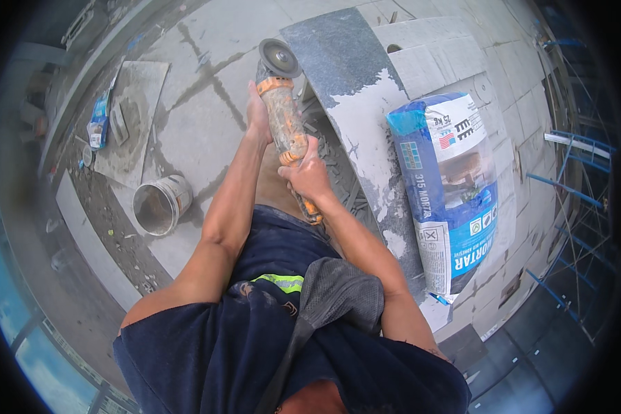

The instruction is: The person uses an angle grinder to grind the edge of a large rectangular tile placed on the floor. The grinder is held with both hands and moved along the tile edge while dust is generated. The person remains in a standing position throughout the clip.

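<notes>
Navy cloth shirt (193, 359) nearest, the right hand (309, 172) grasps a dusty orange disc grinder (286, 123) the left hand (258, 119), closure unclear, should steady.

orange-grey grinder (285, 123); blue-white bag (452, 190); navy shirt (200, 352)

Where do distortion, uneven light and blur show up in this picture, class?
Head view: the paving bows along its right edge; black surrounds the corners; the scaffolding sits in dim light, the paving in brighter; the far left looks hazy, while the angle grinder is reasonably sharp.
</notes>
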`<state>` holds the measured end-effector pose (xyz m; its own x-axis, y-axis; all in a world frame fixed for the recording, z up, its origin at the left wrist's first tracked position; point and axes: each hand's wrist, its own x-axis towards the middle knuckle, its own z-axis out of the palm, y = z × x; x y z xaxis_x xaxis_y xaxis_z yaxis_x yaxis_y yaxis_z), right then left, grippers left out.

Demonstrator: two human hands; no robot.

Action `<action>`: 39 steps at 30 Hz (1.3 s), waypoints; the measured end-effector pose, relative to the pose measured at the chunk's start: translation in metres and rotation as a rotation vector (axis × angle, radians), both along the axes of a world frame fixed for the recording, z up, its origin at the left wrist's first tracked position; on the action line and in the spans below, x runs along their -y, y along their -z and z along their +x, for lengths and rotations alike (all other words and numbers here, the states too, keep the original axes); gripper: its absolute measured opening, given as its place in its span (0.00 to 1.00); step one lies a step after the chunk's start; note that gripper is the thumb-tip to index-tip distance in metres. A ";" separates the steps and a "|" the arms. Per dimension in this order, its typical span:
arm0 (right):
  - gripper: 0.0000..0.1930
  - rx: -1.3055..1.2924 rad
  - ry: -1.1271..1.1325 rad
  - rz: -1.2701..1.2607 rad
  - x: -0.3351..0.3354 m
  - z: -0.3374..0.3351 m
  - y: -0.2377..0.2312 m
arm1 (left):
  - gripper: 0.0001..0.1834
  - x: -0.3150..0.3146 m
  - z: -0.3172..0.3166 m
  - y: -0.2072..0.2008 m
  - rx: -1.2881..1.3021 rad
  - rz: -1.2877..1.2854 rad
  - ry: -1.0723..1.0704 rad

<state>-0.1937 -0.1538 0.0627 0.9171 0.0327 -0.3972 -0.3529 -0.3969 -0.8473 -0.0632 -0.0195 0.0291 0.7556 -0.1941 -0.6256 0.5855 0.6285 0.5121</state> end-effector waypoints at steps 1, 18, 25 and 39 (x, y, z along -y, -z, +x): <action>0.42 -0.045 0.000 0.030 0.001 0.002 -0.006 | 0.51 0.000 0.001 0.001 -0.009 -0.008 -0.007; 0.54 -0.264 0.022 0.492 0.017 -0.002 -0.030 | 0.53 0.003 -0.007 0.008 0.006 -0.019 0.001; 0.54 -0.224 0.032 0.500 0.018 -0.009 -0.032 | 0.52 0.010 -0.017 -0.002 0.025 -0.031 -0.041; 0.55 -0.226 0.049 0.512 0.017 -0.011 -0.035 | 0.52 0.011 -0.018 -0.009 0.002 -0.001 -0.043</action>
<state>-0.2045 -0.1706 0.0977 0.8162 0.2329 -0.5287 -0.5558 0.0664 -0.8287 -0.0811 -0.0303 0.0377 0.7644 -0.1616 -0.6242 0.5567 0.6538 0.5125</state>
